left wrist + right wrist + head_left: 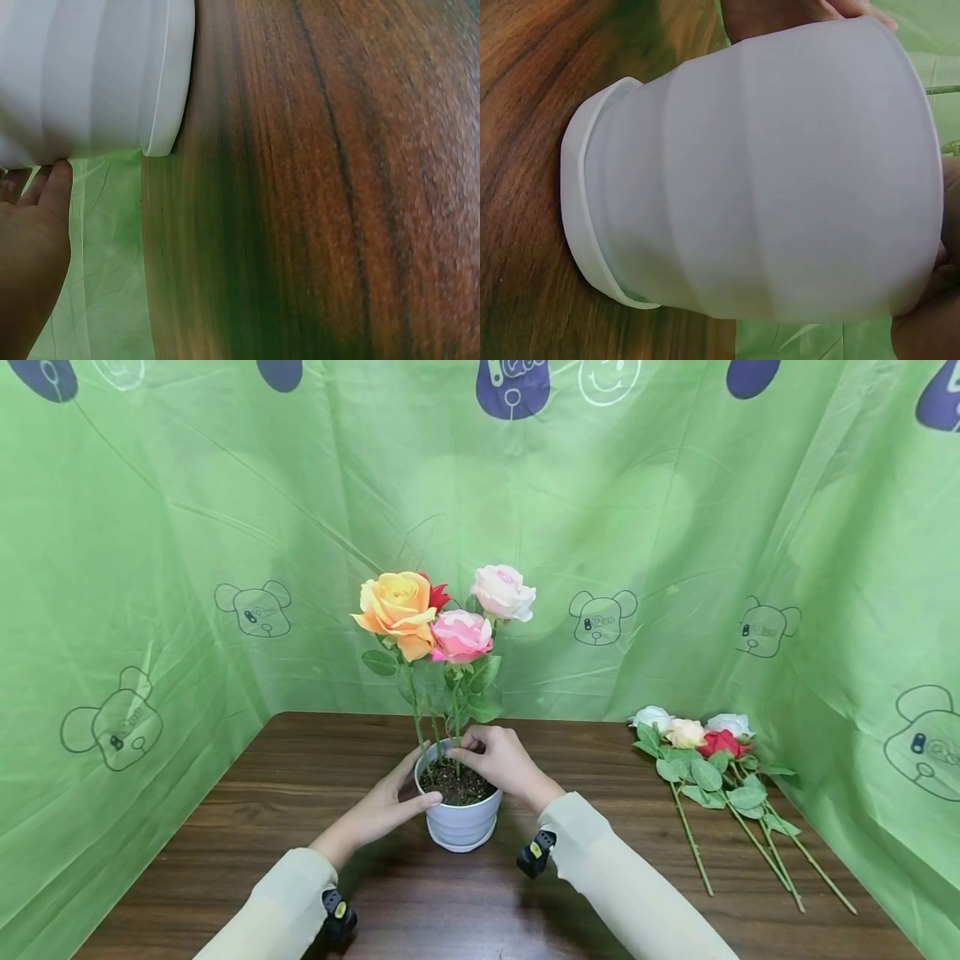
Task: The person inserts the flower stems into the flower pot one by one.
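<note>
A white flower pot (463,827) with dark soil (459,787) stands on the table, its ribbed side (802,172) filling the right wrist view. My left hand (384,803) holds the pot from the left, thumb at the front rim; its fingers (56,187) lie against the pot's side in the left wrist view. Over the rim, my right hand (504,762) pinches the stem of a pink rose (462,637) just above the soil. An orange rose (397,606), a partly hidden red rose (438,596) and a pale pink rose (504,592) also rise from the pot.
At the right of the wooden table (300,785) lies a bunch of roses, with a red rose (723,743), a cream rose (686,733) and white ones, their stems (693,843) pointing toward the front. Green cloth (315,527) encloses the back and sides.
</note>
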Motion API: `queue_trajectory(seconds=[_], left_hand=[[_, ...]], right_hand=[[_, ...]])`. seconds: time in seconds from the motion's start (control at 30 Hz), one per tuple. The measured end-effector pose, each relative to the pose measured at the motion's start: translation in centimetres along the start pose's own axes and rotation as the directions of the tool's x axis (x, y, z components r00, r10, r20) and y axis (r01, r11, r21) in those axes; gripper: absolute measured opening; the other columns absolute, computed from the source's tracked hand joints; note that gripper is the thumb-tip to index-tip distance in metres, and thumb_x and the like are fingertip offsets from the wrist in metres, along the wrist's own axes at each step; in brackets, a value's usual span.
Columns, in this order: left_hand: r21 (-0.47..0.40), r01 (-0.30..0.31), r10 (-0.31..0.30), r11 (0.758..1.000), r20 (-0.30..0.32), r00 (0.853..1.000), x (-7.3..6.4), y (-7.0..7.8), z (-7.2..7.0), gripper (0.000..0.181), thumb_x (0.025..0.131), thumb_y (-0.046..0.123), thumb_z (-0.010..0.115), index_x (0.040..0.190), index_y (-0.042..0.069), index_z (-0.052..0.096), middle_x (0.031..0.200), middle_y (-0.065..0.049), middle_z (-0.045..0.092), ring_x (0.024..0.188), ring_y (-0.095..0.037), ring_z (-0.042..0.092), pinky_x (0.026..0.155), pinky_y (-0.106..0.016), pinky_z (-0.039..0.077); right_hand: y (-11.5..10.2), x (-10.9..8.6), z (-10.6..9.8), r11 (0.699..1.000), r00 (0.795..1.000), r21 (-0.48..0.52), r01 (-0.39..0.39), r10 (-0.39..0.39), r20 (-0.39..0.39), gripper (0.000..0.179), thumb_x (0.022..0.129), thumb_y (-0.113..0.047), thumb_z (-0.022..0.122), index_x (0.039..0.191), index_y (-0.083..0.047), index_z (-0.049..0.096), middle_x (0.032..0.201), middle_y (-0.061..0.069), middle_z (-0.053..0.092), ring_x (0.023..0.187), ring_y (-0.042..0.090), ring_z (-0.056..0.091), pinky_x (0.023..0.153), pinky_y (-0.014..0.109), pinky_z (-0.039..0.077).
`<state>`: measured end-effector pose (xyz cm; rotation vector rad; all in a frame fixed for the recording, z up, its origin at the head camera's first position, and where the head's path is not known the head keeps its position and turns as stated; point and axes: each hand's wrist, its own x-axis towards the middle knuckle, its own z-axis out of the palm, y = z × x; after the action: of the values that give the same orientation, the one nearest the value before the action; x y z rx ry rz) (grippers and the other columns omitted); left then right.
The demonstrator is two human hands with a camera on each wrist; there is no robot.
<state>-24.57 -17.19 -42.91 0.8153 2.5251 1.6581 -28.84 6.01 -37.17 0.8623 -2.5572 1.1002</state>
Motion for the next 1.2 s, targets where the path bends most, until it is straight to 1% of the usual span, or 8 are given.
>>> queue_trajectory(seconds=[0.3, 0.57, 0.7, 0.8, 0.9, 1.07, 1.2], left_hand=[[-0.008, -0.002, 0.002, 1.000, -0.003, 1.000, -0.1, 0.2, 0.1, 0.084, 0.097, 0.027, 0.069, 0.162, 0.020, 0.016, 0.162, -0.014, 0.027, 0.144, -0.035, 0.031, 0.114, -0.058, 0.027], [-0.008, -0.016, 0.016, 1.000, -0.002, 1.000, -0.1, 0.1, 0.1, 0.083, 0.097, 0.026, 0.069, 0.162, 0.022, 0.017, 0.162, -0.013, 0.028, 0.144, -0.035, 0.032, 0.113, -0.059, 0.027], [-0.007, -0.011, 0.011, 1.000, -0.004, 1.000, 0.0, -0.1, 0.1, 0.083, 0.097, 0.025, 0.068, 0.162, 0.021, 0.017, 0.161, -0.014, 0.029, 0.143, -0.035, 0.033, 0.113, -0.058, 0.028], [-0.001, -0.012, 0.012, 1.000, -0.006, 1.000, 0.1, -0.1, 0.1, 0.083, 0.097, 0.025, 0.069, 0.162, 0.018, 0.017, 0.160, -0.016, 0.031, 0.142, -0.037, 0.034, 0.113, -0.059, 0.027], [0.004, -0.006, 0.006, 1.000, -0.007, 1.000, 0.1, -0.1, 0.1, 0.083, 0.097, 0.025, 0.069, 0.162, 0.017, 0.017, 0.160, -0.017, 0.031, 0.142, -0.037, 0.035, 0.113, -0.059, 0.027], [0.011, 0.018, -0.018, 1.000, -0.009, 1.000, 0.0, 0.0, 0.1, 0.085, 0.096, 0.027, 0.070, 0.162, 0.018, 0.017, 0.160, -0.015, 0.030, 0.143, -0.036, 0.034, 0.114, -0.057, 0.027], [0.016, 0.026, -0.026, 1.000, -0.009, 1.000, -0.1, 0.1, 0.0, 0.085, 0.096, 0.030, 0.070, 0.162, 0.020, 0.016, 0.160, -0.014, 0.030, 0.143, -0.035, 0.034, 0.114, -0.057, 0.027]], right_hand=[[0.0, -0.1, 0.0, 0.999, 1.000, 0.021, -0.027, 0.027, 0.004, 0.016, 0.090, -0.033, 0.077, 0.085, -0.019, 0.072, 0.078, -0.012, 0.066, 0.070, 0.005, 0.060, 0.063, 0.025, 0.052], [0.1, -0.5, -0.6, 0.997, 1.000, 0.068, -0.027, 0.027, -0.003, 0.022, 0.088, -0.036, 0.078, 0.097, -0.017, 0.072, 0.090, -0.009, 0.070, 0.080, 0.006, 0.064, 0.072, 0.026, 0.055], [0.4, -0.8, -1.2, 0.996, 1.000, 0.086, -0.025, 0.025, -0.002, 0.024, 0.091, -0.037, 0.076, 0.102, -0.016, 0.073, 0.092, -0.009, 0.071, 0.082, 0.006, 0.064, 0.075, 0.027, 0.055], [0.5, -1.1, -1.7, 0.995, 1.000, 0.096, -0.020, 0.020, -0.001, 0.023, 0.092, -0.037, 0.074, 0.103, -0.016, 0.073, 0.093, -0.009, 0.071, 0.082, 0.006, 0.065, 0.077, 0.029, 0.055], [0.5, -1.4, -2.2, 0.994, 1.000, 0.105, -0.026, 0.027, -0.007, 0.021, 0.092, -0.035, 0.074, 0.102, -0.017, 0.073, 0.092, -0.010, 0.070, 0.082, 0.007, 0.065, 0.076, 0.030, 0.055], [0.6, -1.8, -3.0, 0.994, 0.999, 0.102, -0.028, 0.031, -0.024, 0.019, 0.091, -0.033, 0.076, 0.101, -0.017, 0.073, 0.090, -0.010, 0.070, 0.080, 0.008, 0.065, 0.074, 0.031, 0.055], [0.7, -2.1, -3.5, 0.995, 1.000, 0.093, -0.024, 0.026, -0.015, 0.016, 0.092, -0.032, 0.075, 0.101, -0.019, 0.073, 0.089, -0.011, 0.070, 0.080, 0.007, 0.065, 0.075, 0.031, 0.055]])
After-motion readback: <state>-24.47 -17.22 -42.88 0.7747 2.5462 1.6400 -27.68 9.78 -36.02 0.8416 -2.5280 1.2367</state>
